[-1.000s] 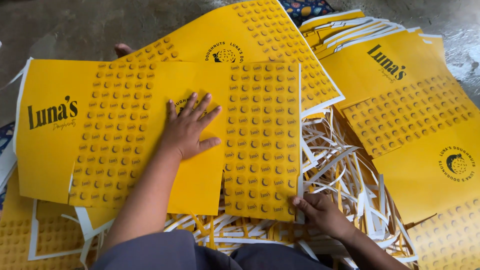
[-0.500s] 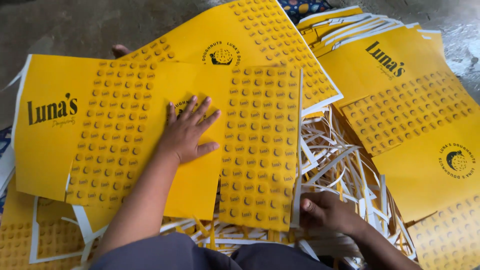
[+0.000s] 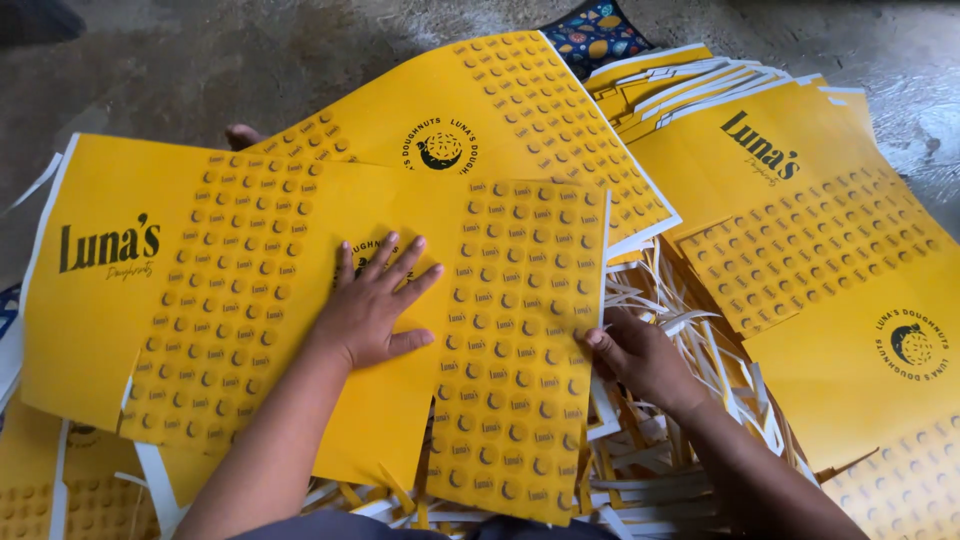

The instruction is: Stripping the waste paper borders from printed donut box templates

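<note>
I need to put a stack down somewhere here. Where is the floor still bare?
Bare grey floor shows along the top left, above the yellow sheet under the left hand, and at the top right corner. Around the right hand it is crowded: white paper strips and overlapping sheets.

Packaging workshop: printed yellow box blanks (image 3: pixel 300 300), offcut strips (image 3: pixel 690 330), concrete floor (image 3: pixel 200 60).

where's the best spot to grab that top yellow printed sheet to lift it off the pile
Probably its right edge, coming in from the right. The yellow sheet lies flat, so its face offers no grip, but that edge overhangs loose white paper strips, leaving room for fingers underneath. The right hand is already at that edge; the left hand lies flat on the sheet's middle.
</note>
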